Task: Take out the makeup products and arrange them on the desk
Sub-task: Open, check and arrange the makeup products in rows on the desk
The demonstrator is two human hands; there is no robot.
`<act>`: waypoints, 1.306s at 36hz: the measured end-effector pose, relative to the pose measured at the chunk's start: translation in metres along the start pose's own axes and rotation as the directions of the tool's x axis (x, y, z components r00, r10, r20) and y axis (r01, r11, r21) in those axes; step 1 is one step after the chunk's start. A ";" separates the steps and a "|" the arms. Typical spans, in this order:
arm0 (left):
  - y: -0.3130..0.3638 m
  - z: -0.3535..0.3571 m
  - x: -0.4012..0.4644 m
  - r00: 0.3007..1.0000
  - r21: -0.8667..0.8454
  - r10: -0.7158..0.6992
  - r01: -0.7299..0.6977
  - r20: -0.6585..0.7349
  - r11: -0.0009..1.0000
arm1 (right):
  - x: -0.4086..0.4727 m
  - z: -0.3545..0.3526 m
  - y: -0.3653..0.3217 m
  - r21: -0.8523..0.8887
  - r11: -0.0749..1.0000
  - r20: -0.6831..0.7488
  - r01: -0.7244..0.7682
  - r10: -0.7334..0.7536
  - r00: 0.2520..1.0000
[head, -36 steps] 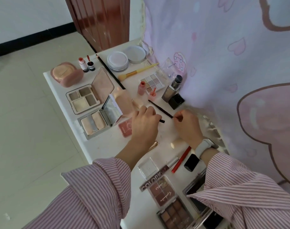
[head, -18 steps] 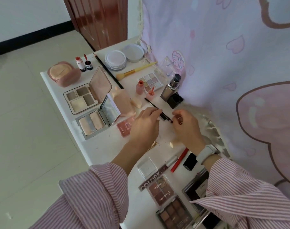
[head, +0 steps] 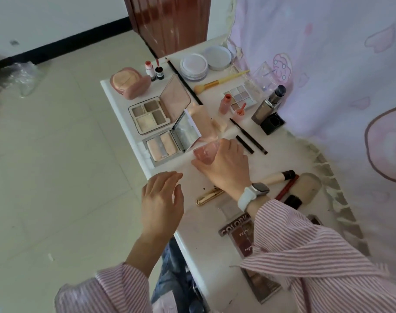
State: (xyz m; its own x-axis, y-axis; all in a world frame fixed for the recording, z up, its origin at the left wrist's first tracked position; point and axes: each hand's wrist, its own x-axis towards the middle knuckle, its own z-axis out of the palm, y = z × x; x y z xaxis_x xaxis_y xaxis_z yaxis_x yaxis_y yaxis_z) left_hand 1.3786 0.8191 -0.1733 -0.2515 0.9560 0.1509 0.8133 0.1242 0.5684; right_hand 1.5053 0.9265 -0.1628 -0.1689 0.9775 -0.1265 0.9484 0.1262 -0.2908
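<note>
Pink compact [head: 204,155]: a small translucent pink case lay near the left edge of the white desk [head: 188,222], just in front of the open mirrored highlighter palette [head: 167,143].
Right hand [head: 224,168]: it reached across the desk and closed its fingers [head: 224,144] and thumb around the pink compact, gripping it from the near side; a white-strapped watch [head: 252,194] sat on the wrist.
Left hand [head: 162,202]: it hovered over the desk's left edge, fingers spread and loose, holding nothing.
Black liner pen [head: 248,135]: it lay uncapped on the desk just beyond the right hand, its short cap [head: 244,144] beside it, both apart from the hands.
Other makeup: a four-pan palette [head: 150,114] sat open behind the highlighter palette; a pastel eyeshadow palette [head: 241,97], a foundation bottle [head: 268,105] and a yellow-handled brush [head: 222,81] lay farther back.
Near items: a gold tube [head: 209,196] rested just below the right wrist, and a red pencil [head: 286,187] lay to its right.
Sleeves: both arms wore pink-striped fabric.
</note>
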 end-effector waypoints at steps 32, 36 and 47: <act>0.022 -0.036 0.013 0.682 -0.709 -0.196 0.688 0.704 -0.155 | -0.061 -0.042 -0.012 0.189 0.815 0.042 0.547 -0.564 0.825; 0.028 -0.033 0.013 0.682 -0.719 -0.236 0.680 0.692 -0.144 | -0.057 -0.047 -0.009 0.178 0.817 0.061 0.548 -0.565 0.822; 0.034 -0.028 0.024 0.637 -0.661 -0.195 0.743 0.746 -0.105 | -0.041 -0.059 0.006 0.189 0.883 0.090 0.430 -0.452 0.888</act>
State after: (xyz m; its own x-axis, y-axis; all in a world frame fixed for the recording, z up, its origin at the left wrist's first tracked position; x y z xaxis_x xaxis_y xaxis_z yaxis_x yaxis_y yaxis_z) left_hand 1.3855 0.8391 -0.1278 0.0726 0.7825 -0.6184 -0.6188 0.5216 0.5873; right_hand 1.5339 0.8973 -0.1031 -0.6023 0.7955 -0.0661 0.7138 0.4997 -0.4907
